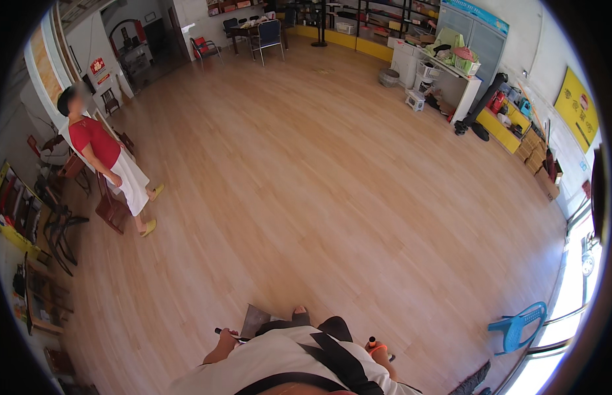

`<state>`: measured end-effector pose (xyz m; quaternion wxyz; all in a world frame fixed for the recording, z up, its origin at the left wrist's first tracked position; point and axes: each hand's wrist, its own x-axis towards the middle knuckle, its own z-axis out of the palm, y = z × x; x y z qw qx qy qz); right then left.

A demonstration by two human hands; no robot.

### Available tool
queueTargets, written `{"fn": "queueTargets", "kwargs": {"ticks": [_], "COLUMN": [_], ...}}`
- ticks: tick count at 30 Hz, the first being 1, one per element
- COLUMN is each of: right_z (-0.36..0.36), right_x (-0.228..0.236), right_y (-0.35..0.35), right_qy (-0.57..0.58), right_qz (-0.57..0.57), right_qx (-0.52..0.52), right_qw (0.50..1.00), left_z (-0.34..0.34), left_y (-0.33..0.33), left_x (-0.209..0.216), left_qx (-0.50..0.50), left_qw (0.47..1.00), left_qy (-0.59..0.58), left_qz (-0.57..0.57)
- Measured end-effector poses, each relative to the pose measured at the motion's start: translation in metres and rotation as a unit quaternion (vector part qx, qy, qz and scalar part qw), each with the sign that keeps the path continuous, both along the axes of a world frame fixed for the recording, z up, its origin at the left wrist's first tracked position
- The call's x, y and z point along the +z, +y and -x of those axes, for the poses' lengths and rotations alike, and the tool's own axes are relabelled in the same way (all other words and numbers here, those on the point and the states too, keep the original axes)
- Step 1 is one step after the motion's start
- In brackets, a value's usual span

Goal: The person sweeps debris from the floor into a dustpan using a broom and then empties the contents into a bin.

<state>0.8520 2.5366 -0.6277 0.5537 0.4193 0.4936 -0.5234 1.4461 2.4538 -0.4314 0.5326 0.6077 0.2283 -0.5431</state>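
At the lower edge, left of my body, my left hand [223,345] is closed round a black-handled rod [219,331]. A pale stretch of the rod shows past my fingers. Just beyond it, a flat grey-brown panel [255,318] lies low by my feet; whether it joins the rod is hidden. On the other side, my right hand [382,357] grips a black-ended stick [372,341], with an orange band [377,348] across the hand. The stick's lower part is out of sight. My sandalled foot [300,315] shows between them.
A wood-plank floor [319,197] stretches ahead. At left, a person [102,141] in a red top stands near chairs [111,210]. A blue plastic chair [516,327] and a dark shaggy thing [472,380] are at lower right. A counter [464,99] and fridge [474,33] stand far right.
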Motion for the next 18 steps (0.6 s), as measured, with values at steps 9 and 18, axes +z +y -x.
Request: {"fn": "queueTargets", "kwargs": {"ticks": [9, 18], "right_z": [-0.028, -0.010], "right_x": [0.049, 0.161], "right_y": [-0.202, -0.461], "right_qy": [-0.038, -0.092], "right_qz": [-0.012, -0.166], "right_qx": [-0.132, -0.253], "right_qw": [0.990, 0.949], "left_z": [0.000, 0.019], "left_y": [-0.187, -0.347], "left_x": [-0.009, 0.009], "left_qx": [0.019, 0.077], "left_qw": [0.999, 0.994], "left_qy": [0.002, -0.056], "left_qz": [-0.035, -0.045]}}
